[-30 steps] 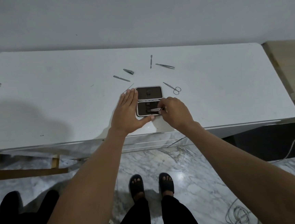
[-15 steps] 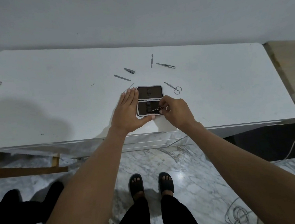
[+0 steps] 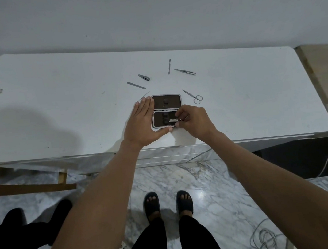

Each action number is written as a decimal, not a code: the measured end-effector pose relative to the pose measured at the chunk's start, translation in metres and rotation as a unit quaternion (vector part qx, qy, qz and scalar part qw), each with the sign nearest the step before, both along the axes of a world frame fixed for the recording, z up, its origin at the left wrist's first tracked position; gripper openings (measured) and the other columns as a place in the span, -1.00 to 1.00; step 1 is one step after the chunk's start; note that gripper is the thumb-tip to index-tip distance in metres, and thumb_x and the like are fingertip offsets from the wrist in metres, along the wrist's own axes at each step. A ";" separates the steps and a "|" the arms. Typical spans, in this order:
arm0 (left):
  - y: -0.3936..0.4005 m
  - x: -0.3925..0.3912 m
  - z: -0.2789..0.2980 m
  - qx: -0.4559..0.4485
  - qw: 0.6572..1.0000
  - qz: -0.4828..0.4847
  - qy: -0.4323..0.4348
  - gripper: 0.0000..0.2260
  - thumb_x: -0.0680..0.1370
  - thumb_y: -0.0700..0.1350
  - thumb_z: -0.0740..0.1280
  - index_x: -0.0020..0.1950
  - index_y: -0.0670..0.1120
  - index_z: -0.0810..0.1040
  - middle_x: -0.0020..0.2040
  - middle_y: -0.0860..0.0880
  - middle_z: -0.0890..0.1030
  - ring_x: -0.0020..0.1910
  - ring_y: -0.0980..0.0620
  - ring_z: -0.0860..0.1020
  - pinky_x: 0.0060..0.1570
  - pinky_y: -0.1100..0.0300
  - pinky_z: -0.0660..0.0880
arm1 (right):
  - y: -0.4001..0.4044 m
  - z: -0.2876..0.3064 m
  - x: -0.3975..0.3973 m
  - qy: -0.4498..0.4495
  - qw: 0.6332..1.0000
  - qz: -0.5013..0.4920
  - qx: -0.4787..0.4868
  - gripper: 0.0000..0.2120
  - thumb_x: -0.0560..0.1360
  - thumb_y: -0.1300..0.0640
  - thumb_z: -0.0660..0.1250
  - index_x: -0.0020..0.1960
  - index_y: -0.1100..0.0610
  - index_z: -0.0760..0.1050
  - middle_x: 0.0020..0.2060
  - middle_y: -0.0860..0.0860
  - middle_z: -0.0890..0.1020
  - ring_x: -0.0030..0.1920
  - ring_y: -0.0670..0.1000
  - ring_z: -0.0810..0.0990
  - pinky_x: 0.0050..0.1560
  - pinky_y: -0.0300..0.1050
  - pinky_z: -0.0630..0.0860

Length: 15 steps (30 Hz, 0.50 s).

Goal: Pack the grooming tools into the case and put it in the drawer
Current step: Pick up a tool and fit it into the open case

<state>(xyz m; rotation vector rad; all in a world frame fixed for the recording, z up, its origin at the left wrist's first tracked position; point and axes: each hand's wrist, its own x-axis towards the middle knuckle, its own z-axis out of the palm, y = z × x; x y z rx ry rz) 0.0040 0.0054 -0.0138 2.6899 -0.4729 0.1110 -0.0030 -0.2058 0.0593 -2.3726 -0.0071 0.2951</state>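
A small dark case [image 3: 166,102] lies open on the white table [image 3: 58,105], near its front edge. My left hand [image 3: 142,124] lies flat against the case's left side, thumb along its near edge. My right hand [image 3: 193,120] pinches a small metal tool [image 3: 173,120] over the case's near half. Loose on the table behind the case lie scissors [image 3: 193,97], tweezers [image 3: 185,71], a slim pusher [image 3: 169,66], a nail clipper [image 3: 144,77], a file [image 3: 136,85] and a thin pick [image 3: 144,95].
A wall rises behind the table. Drawer fronts [image 3: 162,156] show below the table's front edge. A wooden surface [image 3: 323,74] adjoins at the right. Cables [image 3: 264,238] lie on the marble floor. Another person's dark legs [image 3: 20,232] stand at the lower left.
My right hand has turned the metal tool slightly and shifted it over the case's near half. The left hand has stayed put. The other person's legs shifted at the lower left.
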 end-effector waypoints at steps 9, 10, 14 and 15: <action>0.000 0.001 0.000 0.001 1.000 0.000 0.003 0.07 0.45 0.54 0.15 0.64 -0.28 0.18 0.65 -0.20 0.22 0.67 -0.11 0.13 0.66 -0.08 0.04 | 0.002 -0.004 -0.001 -0.008 0.999 -0.001 -0.034 -0.80 0.42 0.29 0.44 0.01 0.11 0.67 -0.10 0.04 0.71 -0.15 -0.04 0.62 0.03 -0.16 0.58; 0.000 0.001 0.000 0.001 1.000 0.000 0.003 0.07 0.45 0.55 0.15 0.64 -0.28 0.17 0.65 -0.20 0.22 0.67 -0.11 0.13 0.66 -0.08 0.04 | 0.002 -0.004 -0.001 -0.014 0.999 0.002 -0.042 -0.79 0.42 0.30 0.43 0.02 0.11 0.68 -0.09 0.04 0.70 -0.15 -0.05 0.60 0.03 -0.17 0.57; 0.000 0.001 0.000 0.000 1.000 0.000 0.008 0.08 0.44 0.56 0.17 0.65 -0.26 0.16 0.66 -0.18 0.20 0.67 -0.09 0.11 0.66 -0.08 0.04 | 0.003 -0.007 -0.001 -0.026 0.997 0.002 -0.067 -0.80 0.46 0.24 0.43 0.07 0.10 0.67 -0.02 0.05 0.67 -0.13 -0.06 0.52 -0.04 -0.22 0.45; 0.000 0.001 0.000 -0.003 1.000 0.000 0.008 0.09 0.44 0.56 0.17 0.65 -0.26 0.15 0.66 -0.18 0.20 0.67 -0.09 0.10 0.66 -0.08 0.03 | 0.003 -0.007 -0.001 -0.027 0.997 0.002 -0.070 -0.81 0.47 0.21 0.43 0.08 0.11 0.67 -0.01 0.06 0.66 -0.13 -0.05 0.50 -0.04 -0.22 0.43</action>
